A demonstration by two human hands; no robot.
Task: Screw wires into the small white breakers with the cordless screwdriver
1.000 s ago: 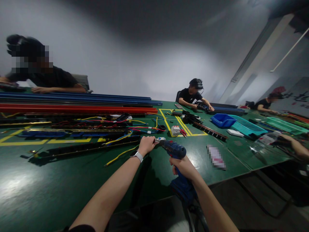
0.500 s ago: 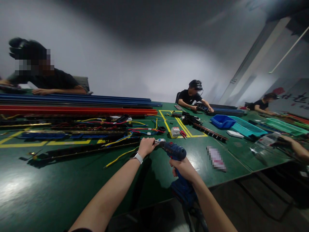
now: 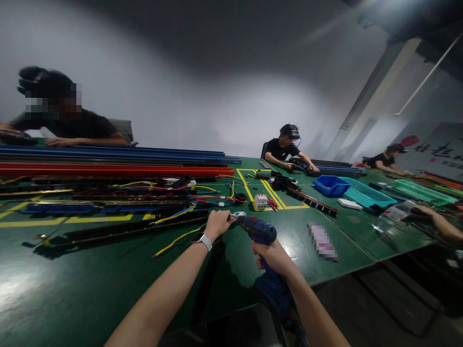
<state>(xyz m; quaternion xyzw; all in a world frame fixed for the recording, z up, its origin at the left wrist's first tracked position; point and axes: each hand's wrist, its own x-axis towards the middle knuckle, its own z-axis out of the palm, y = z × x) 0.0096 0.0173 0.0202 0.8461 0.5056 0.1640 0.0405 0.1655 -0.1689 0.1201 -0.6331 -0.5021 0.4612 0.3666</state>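
My right hand (image 3: 272, 255) is wrapped round the grip of a blue cordless drill (image 3: 261, 232) whose nose points left. My left hand (image 3: 217, 223), with a white watch on the wrist, is closed at the drill's tip, where a small white and blue part (image 3: 239, 214) sits; what the fingers hold is hidden. Both hands hover just above the green table (image 3: 90, 279). A long black rail (image 3: 119, 229) with a yellow wire (image 3: 177, 239) lies directly left of my left hand.
Red (image 3: 115, 170) and blue rails (image 3: 119, 153) and coloured wires lie at the back left. A white breaker (image 3: 259, 201) stands in a yellow-taped square. Blue (image 3: 333, 185) and teal bins (image 3: 365, 193) sit right. Other people work around the table; an arm (image 3: 439, 224) reaches in at right.
The view has tilted up slightly, so everything sits a little lower. My hands and the drill keep the same pose relative to each other.
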